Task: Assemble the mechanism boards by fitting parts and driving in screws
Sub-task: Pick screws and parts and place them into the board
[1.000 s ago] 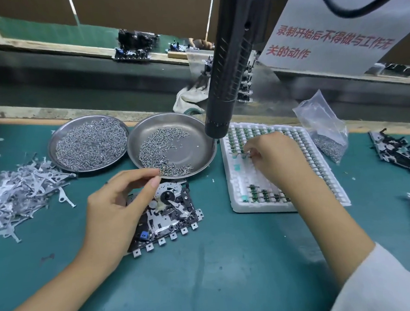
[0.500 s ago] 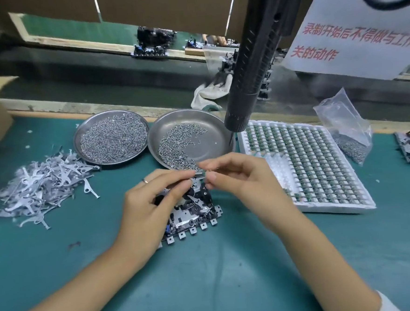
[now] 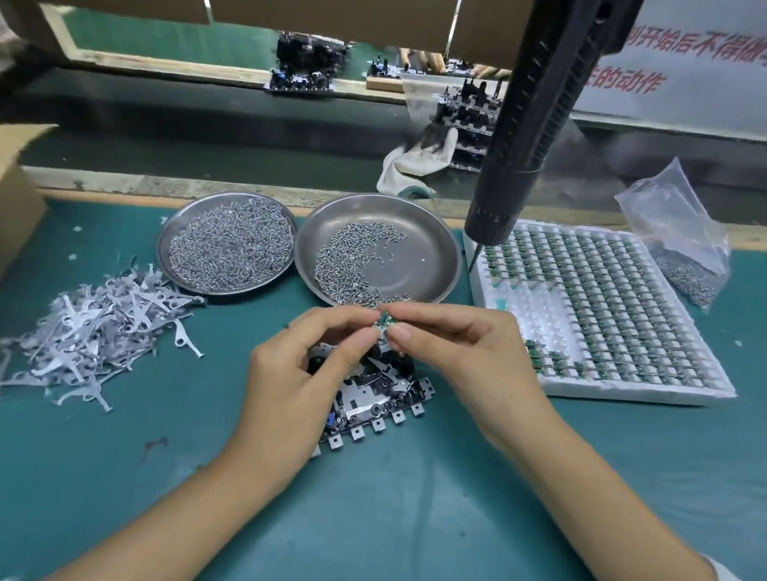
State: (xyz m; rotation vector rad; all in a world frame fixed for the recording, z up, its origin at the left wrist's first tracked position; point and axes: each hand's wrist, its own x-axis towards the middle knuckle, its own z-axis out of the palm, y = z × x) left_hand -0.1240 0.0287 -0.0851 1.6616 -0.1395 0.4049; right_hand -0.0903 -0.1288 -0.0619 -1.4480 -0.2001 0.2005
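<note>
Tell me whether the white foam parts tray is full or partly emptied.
Partly emptied: the white foam parts tray shows bare white pockets along its near-left area; small green parts fill the rest.

mechanism board (image 3: 371, 395) half hidden by hands

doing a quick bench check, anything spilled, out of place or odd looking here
Mostly orderly. The odd bits: the flat metal levers lie in a loose tangled heap straight on the mat, not in a dish, with one stray dark piece apart from it. Screws stay inside their dish.
</note>
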